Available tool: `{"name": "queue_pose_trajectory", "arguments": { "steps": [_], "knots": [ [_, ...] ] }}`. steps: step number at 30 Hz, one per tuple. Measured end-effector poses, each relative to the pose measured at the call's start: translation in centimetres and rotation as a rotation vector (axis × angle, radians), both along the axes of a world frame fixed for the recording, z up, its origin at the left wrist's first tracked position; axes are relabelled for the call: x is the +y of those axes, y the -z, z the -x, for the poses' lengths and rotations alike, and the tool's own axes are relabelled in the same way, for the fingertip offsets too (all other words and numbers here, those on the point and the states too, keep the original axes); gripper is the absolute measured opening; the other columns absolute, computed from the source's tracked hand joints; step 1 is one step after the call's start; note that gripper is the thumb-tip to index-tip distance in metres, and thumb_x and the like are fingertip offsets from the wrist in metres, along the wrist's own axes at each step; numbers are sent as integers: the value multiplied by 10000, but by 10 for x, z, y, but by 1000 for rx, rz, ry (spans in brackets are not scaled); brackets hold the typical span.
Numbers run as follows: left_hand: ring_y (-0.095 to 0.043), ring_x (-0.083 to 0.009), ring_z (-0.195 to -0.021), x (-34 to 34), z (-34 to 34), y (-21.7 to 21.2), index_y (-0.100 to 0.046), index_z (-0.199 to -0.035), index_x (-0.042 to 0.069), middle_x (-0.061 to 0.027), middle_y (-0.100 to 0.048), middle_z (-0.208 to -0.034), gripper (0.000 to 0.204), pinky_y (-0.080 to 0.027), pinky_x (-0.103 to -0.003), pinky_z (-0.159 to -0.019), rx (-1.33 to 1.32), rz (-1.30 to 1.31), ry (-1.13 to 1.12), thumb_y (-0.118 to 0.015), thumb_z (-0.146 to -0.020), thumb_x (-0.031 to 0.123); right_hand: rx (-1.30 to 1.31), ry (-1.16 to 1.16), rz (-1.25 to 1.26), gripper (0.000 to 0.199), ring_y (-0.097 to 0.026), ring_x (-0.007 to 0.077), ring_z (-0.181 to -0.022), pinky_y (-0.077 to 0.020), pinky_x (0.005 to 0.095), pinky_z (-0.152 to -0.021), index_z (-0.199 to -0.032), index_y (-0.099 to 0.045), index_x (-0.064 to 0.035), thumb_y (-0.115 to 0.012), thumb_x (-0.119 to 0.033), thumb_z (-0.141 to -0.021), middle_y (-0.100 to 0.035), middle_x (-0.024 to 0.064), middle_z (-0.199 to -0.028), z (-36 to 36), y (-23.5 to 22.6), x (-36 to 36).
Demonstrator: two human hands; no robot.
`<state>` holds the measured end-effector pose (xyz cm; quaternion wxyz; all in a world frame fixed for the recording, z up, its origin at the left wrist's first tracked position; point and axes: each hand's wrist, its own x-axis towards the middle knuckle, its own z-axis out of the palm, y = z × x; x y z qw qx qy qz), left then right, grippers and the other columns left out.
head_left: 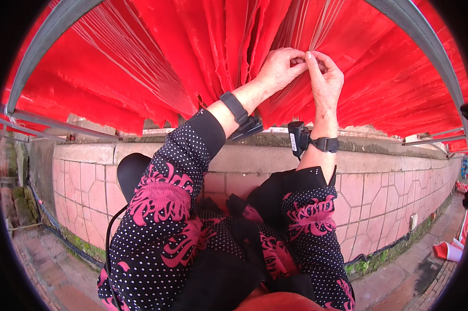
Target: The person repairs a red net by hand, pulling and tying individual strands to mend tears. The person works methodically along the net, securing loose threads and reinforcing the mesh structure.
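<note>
A wide spread of red cloth (363, 78), gathered in folds, hangs across a metal frame in front of me. Bundles of thin pale threads (324, 26) run over the cloth and converge at my fingertips. My left hand (281, 68) reaches in from the left, thumb and fingers closed in a pinch. Touching it at the fingertips, my right hand (325, 80) is pinched too, with the thread ends between the fingers. Just how the threads pass between the two hands is too fine to make out. Each wrist wears a black strap with a small dark device.
Curved grey metal bars (420, 31) border the cloth left and right, with lower rails (63, 124) at the sides. Beneath the cloth runs a low ledge above pink paving tiles (368, 197). A dark cable hangs by my left side. Red and white material (449, 250) lies at far right.
</note>
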<state>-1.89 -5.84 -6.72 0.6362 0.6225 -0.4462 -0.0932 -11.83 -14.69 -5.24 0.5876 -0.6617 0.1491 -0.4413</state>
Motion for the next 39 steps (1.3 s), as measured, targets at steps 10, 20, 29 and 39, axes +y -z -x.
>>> {"name": "queue_pose_trajectory", "arguments": {
  "steps": [10, 20, 29, 39],
  "knots": [
    [-566, -26, -741, 15, 0, -52, -691, -1005, 42, 46, -663, -867, 156, -467, -176, -665, 118, 69, -44, -734, -863, 92, -12, 181, 139, 174, -623, 98, -746, -516, 248, -711, -1036, -694, 11, -655, -104, -911, -692, 62, -830, -2, -12, 13],
    [-631, -252, -927, -36, -47, -127, -680, -926, 70, -85, -669, -938, 119, -473, -411, -817, -661, 437, -484, -626, -908, 173, 38, 217, 167, 184, -627, 101, -740, -515, 258, -721, -1053, -695, -1, -636, -111, -918, -698, 68, -831, -2, -13, 16],
    [-616, -177, -885, -24, -39, -138, -670, -996, 12, -57, -668, -957, 123, -507, -331, -807, 64, 551, 2, -670, -883, 58, 44, 158, 179, 171, -633, 99, -731, -518, 251, -717, -1041, -696, 0, -654, -97, -907, -702, 72, -832, -3, -16, 24],
    [-623, -112, -716, 9, -41, -155, -673, -882, 56, -38, -679, -800, 31, -483, -253, -635, 277, 392, 303, -674, -895, 84, -196, -54, -16, 181, -595, 52, -759, -502, 197, -696, -1103, -655, 27, -624, -50, -942, -664, 24, -895, 4, -68, 51]
  ]
}}
